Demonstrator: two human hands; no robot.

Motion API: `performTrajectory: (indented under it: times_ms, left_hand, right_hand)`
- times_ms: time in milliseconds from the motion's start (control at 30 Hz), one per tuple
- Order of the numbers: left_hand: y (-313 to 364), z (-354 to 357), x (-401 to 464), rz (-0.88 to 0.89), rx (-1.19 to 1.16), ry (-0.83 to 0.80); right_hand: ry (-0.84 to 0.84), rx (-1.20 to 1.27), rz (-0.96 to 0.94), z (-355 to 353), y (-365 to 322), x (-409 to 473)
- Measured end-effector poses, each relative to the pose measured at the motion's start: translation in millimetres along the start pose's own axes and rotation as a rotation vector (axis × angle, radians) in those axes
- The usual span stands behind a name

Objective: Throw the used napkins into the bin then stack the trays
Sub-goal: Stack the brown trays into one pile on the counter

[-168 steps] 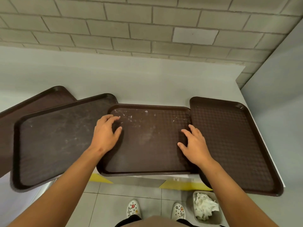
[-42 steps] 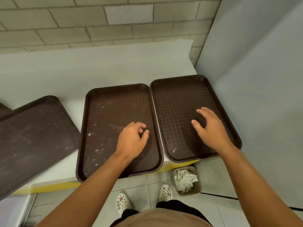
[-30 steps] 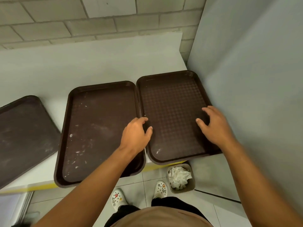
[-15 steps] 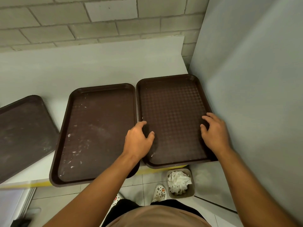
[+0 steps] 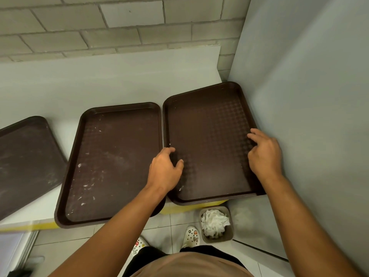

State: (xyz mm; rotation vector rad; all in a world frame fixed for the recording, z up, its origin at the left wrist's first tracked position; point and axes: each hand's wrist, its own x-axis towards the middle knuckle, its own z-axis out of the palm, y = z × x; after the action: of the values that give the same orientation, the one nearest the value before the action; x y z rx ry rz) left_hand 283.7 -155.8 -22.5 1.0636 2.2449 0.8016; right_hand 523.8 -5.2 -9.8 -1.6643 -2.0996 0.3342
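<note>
The right brown tray (image 5: 209, 140) lies on the white counter (image 5: 119, 82) against the grey side wall, slightly askew. My left hand (image 5: 165, 170) grips its left rim, thumb inside the tray and fingers curled over the edge. On the opposite rim, my right hand (image 5: 263, 156) holds on with curled fingers. The middle brown tray (image 5: 111, 160), flecked with white crumbs, sits just to its left, and a third tray (image 5: 28, 160) lies farther left, partly out of view. On the floor below stands a small grey bin (image 5: 229, 226) with crumpled white napkins (image 5: 214, 221) inside.
A grey panel wall (image 5: 309, 116) closes off the right side, right beside the tray. A brick wall (image 5: 119, 27) runs along the back. The counter has a yellow front edge (image 5: 26, 225). My white shoes (image 5: 192, 235) stand on the tiled floor next to the bin.
My hands left the middle tray and moved to the right tray, settling on its two side rims. That tray now sits slightly skewed, with a gap opening at its far left corner.
</note>
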Motion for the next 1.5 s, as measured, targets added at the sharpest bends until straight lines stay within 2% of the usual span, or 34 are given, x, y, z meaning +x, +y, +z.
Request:
performTrajectory:
  times_ms: [400, 500, 900, 1333, 1500]
  left_hand:
    - [21, -1, 1, -0.006, 0.158, -0.077]
    - [23, -5, 5, -0.052, 0.112, -0.07]
    - [7, -43, -2, 0.141, -0.049, 0.147]
    - [-43, -108, -22, 0.16, -0.211, 0.291]
    - [-69, -137, -32, 0.145, -0.218, 0.325]
  right_hand:
    - [0.049, -0.033, -0.034, -28, -10, -7]
    - [0.041, -0.041, -0.024, -31, -10, -9]
    - [0.099, 0.052, -0.05, -47, -36, -7]
    - [-0.153, 0.12, -0.032, -36, -104, -28]
    - [-0.224, 0.321, 0.018, -24, -136, -39]
